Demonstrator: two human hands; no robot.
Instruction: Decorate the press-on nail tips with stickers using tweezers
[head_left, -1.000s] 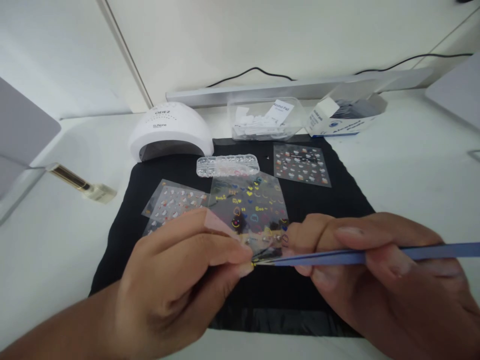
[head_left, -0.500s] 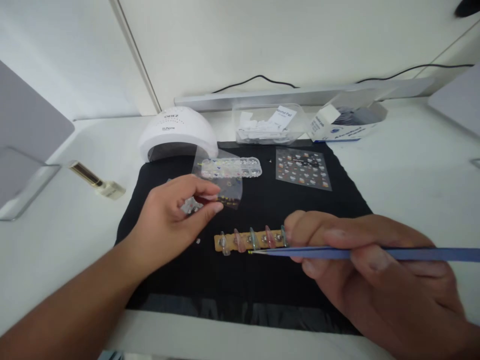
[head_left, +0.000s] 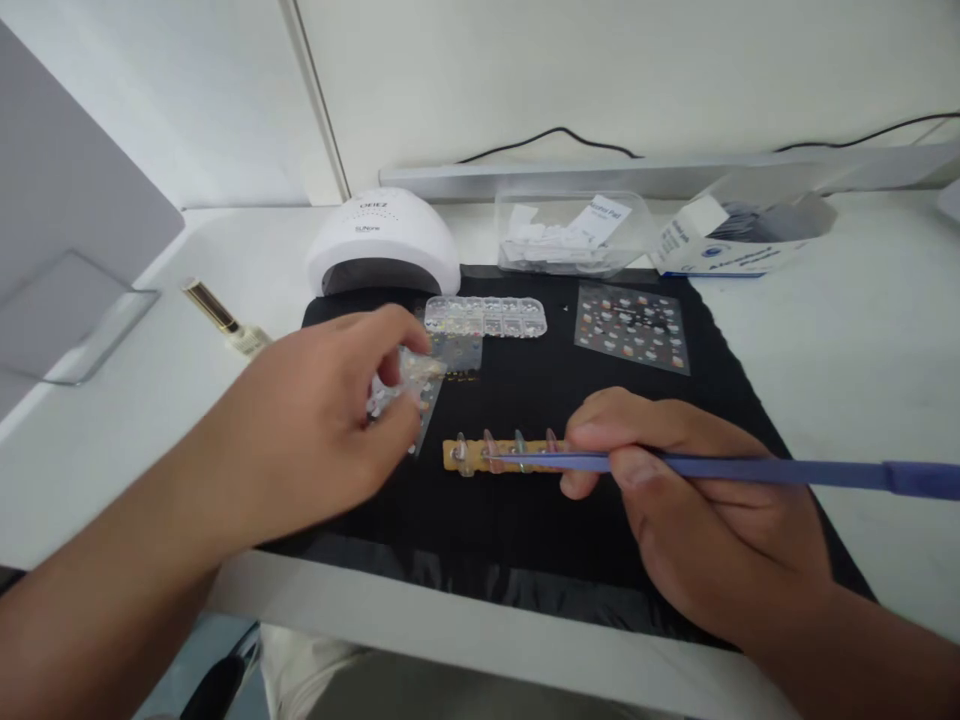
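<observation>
My right hand [head_left: 697,500] pinches blue tweezers [head_left: 795,470]. The tweezers' tips reach across a row of press-on nails, over the second one, a pinkish nail [head_left: 491,445]. These clear, pink and green nails are mounted on a tan strip [head_left: 450,455]; its right end is hidden behind my right fingers. My left hand [head_left: 330,420] is curled with thumb and forefinger apart. It hovers by a clear sticker sheet [head_left: 457,352] and a crumpled clear plastic packet [head_left: 409,375], both partly covered by the hand. Whether the fingertips touch the packet is hard to see.
Behind my left hand are a white nail lamp [head_left: 386,235] and a clear divided rhinestone case [head_left: 517,318]. Another sticker sheet [head_left: 634,330], a plastic tub of white packets [head_left: 574,240] and an alcohol pad box [head_left: 742,240] stand farther right. A gold-capped polish bottle [head_left: 217,310] lies left.
My left thumb and forefinger have parted from the clear sticker sheet, which now lies lower. My right hand has brought the tweezer tips from below the strip onto the second nail. The view has shifted.
</observation>
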